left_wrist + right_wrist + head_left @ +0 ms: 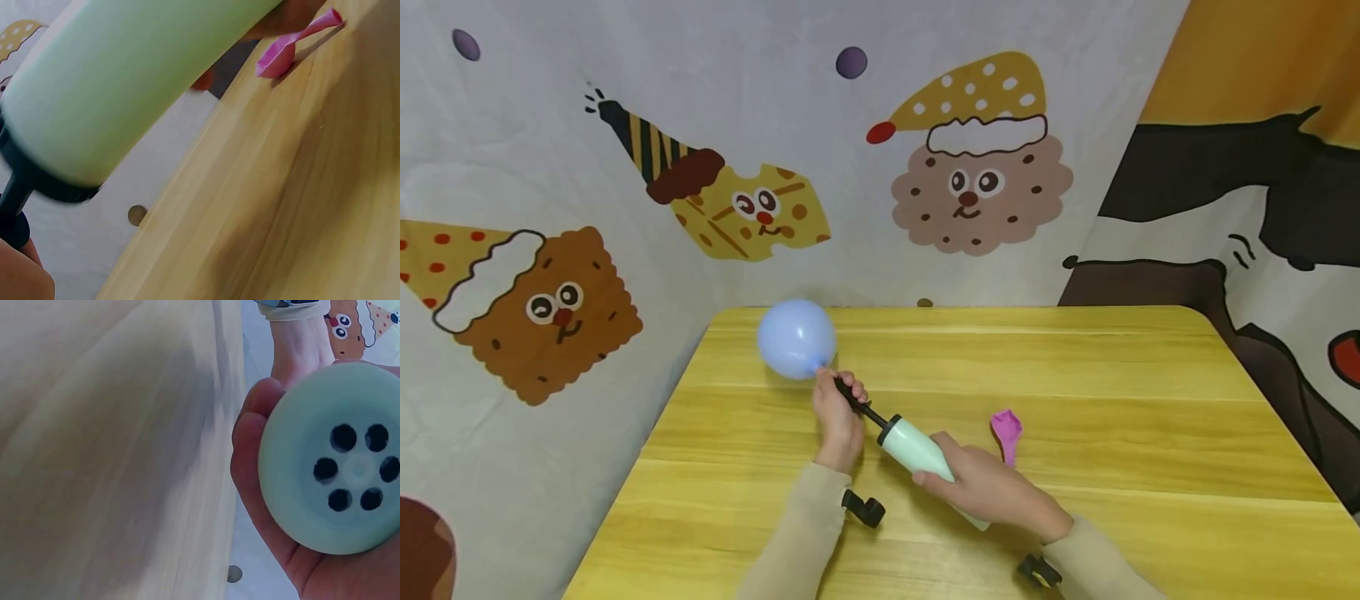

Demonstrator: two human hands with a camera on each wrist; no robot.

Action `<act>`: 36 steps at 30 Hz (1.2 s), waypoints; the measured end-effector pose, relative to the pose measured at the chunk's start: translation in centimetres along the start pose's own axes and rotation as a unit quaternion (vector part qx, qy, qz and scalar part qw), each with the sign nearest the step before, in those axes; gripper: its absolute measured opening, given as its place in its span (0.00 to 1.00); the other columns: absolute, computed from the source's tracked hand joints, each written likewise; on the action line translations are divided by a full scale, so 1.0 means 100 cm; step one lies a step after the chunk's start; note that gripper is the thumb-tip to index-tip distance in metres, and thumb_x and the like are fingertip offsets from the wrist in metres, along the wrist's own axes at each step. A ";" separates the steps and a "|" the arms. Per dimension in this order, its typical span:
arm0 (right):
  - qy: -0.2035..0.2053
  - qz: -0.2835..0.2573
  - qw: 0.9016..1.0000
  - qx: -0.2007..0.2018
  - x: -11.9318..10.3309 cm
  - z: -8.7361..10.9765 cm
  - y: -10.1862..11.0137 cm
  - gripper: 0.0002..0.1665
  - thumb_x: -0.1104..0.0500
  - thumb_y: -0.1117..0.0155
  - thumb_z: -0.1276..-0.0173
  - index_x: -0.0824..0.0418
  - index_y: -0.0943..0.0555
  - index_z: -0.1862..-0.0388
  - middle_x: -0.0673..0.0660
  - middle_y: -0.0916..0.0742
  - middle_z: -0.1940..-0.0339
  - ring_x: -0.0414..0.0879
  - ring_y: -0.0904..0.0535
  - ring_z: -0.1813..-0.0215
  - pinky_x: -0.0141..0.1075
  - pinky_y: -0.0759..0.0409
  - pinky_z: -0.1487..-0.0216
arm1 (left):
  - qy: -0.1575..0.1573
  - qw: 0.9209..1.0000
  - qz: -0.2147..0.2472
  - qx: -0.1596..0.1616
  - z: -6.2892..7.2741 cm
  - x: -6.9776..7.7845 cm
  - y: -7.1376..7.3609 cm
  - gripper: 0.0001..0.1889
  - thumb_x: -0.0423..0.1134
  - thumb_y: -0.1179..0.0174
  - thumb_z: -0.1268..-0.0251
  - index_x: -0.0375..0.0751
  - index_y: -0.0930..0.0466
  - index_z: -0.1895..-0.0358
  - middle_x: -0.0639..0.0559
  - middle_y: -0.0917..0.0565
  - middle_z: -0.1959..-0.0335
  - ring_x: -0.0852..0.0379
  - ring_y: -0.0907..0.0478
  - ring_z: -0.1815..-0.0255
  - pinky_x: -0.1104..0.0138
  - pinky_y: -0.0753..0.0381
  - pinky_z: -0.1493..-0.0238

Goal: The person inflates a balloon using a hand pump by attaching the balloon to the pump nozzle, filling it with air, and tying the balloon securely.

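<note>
A small inflated blue balloon (796, 337) sits at the far left of the table, its neck over the tip of a hand balloon pump (917, 448). My left hand (838, 423) pinches the balloon's neck and curls round the pump's black front end. Around the pale green barrel, my right hand (988, 483) keeps a full grip. The black rod shows between the barrel and my left hand. In the right wrist view, the barrel's round end (297, 487) with several holes faces the camera. The left wrist view shows the barrel (131, 81) up close.
A flat pink balloon (1007, 429) lies on the wooden table (1112, 433), just beyond my right hand. Behind the table hangs a cloth backdrop (865, 275) with cartoon food figures. Black wrist cameras (863, 508) jut out from both sleeves.
</note>
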State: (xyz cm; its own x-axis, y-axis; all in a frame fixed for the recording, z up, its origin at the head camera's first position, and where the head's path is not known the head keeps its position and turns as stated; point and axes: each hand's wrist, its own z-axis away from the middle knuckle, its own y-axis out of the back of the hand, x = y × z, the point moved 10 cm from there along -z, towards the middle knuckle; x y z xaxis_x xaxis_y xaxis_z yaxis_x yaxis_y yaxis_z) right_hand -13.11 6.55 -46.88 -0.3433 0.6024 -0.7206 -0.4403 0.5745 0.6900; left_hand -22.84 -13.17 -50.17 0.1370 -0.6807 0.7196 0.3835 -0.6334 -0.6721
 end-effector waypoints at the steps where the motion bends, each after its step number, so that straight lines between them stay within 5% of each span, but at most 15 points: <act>1: -0.001 0.001 1.000 0.001 -0.001 -0.002 0.000 0.35 0.35 0.42 0.22 0.63 0.29 0.37 0.49 0.20 0.71 0.37 0.24 0.76 0.33 0.22 0.80 | 0.002 1.000 0.001 -0.001 0.002 -0.002 -0.001 0.19 0.51 0.64 0.12 0.45 0.36 0.65 0.55 0.30 0.77 0.62 0.34 0.82 0.74 0.33 0.80; 13: -0.010 -0.004 1.000 0.003 -0.004 -0.016 0.003 0.38 0.35 0.42 0.23 0.66 0.29 0.34 0.50 0.19 0.74 0.39 0.23 0.79 0.34 0.22 0.82 | 0.016 0.999 -0.027 -0.031 0.017 -0.015 -0.014 0.21 0.51 0.64 0.12 0.46 0.35 0.67 0.56 0.28 0.77 0.62 0.32 0.82 0.74 0.31 0.79; 21: -0.023 -0.024 0.999 0.008 -0.007 -0.012 0.003 0.38 0.33 0.44 0.22 0.62 0.29 0.33 0.50 0.18 0.72 0.39 0.22 0.78 0.34 0.21 0.82 | -0.017 0.999 -0.032 -0.025 0.003 0.007 -0.015 0.22 0.51 0.64 0.12 0.45 0.34 0.69 0.56 0.29 0.79 0.63 0.33 0.84 0.74 0.31 0.82; 29: -0.001 -0.027 1.000 0.007 -0.004 0.017 0.015 0.32 0.37 0.41 0.22 0.57 0.28 0.32 0.49 0.15 0.64 0.37 0.22 0.72 0.34 0.21 0.74 | -0.055 0.998 0.002 -0.002 -0.021 0.041 -0.003 0.19 0.49 0.64 0.11 0.46 0.36 0.67 0.55 0.28 0.79 0.62 0.32 0.85 0.74 0.31 0.84; 36: 0.019 -0.007 1.000 0.011 -0.001 0.018 0.014 0.31 0.37 0.41 0.22 0.59 0.27 0.35 0.49 0.16 0.66 0.35 0.23 0.73 0.33 0.22 0.75 | -0.045 0.999 -0.001 0.007 -0.019 0.034 0.002 0.20 0.50 0.66 0.11 0.45 0.37 0.66 0.55 0.29 0.79 0.62 0.33 0.84 0.73 0.32 0.83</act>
State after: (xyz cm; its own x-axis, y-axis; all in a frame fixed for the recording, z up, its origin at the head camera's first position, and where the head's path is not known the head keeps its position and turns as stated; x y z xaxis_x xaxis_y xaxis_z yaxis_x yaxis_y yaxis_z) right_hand -12.18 8.32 -45.73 -0.3687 0.5726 -0.7322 -0.4268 0.5955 0.6806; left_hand -24.01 -16.32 -48.20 0.2179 -0.6435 0.7338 0.3967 -0.6286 -0.6690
